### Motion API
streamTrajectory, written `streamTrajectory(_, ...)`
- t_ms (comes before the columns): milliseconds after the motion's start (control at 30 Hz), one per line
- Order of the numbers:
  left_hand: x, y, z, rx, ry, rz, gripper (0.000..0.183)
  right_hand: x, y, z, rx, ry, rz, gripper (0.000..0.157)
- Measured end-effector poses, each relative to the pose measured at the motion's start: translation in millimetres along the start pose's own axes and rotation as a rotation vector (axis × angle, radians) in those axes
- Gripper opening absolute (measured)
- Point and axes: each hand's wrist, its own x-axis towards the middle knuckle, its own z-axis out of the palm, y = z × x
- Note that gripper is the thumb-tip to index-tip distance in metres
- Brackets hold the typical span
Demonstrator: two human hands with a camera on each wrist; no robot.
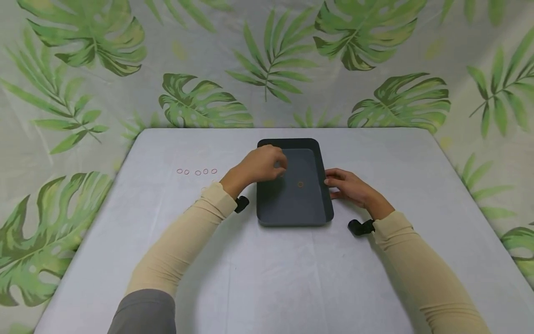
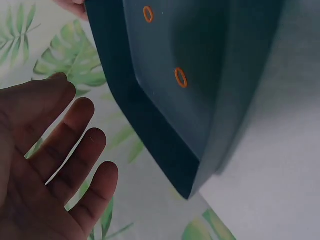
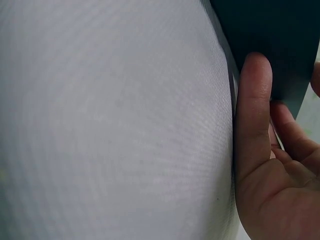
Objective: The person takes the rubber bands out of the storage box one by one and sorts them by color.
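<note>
A dark grey rectangular tray [image 1: 292, 208] lies on the white table. Over its left part is my left hand [image 1: 264, 163], with nothing between its fingers. In the left wrist view those fingers [image 2: 92, 150] are loosely bent and apart. Two small orange rings lie on the tray's floor: one ring [image 1: 300, 184] near the middle, the other ring [image 2: 181, 78] showing clearly in the left wrist view. My right hand [image 1: 348, 187] rests against the tray's right outer wall. Its straight fingers [image 3: 255, 100] touch that wall in the right wrist view.
Several small red rings [image 1: 198, 173] lie in a row on the table to the left of the tray. A leaf-printed cloth [image 1: 267, 60] hangs behind the table and down both sides. Black wrist cameras [image 1: 360, 228] sit at both cuffs.
</note>
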Motion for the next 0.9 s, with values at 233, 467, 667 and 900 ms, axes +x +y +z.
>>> streamTrajectory(233,25.3,10.9,20.0,-0.002,-0.048,-0.014,0.019,-0.5,0.9,-1.5,-0.009,0.0,-0.006,0.053)
streamTrajectory(467,38.8,18.1,32.3,-0.084,-0.059,-0.046,0.019,-1.6,2.2,-1.3,-0.004,0.0,-0.02,0.052)
streamTrajectory(667,47.2,16.3,48.9,-0.077,-0.077,-0.119,0.017,-1.3,2.7,-1.6,-0.003,-0.011,-0.022,0.053)
streamTrajectory(900,49.7,12.3,67.2,-0.06,-0.116,-0.126,0.016,-1.2,0.5,-0.9,-0.005,-0.006,-0.014,0.053)
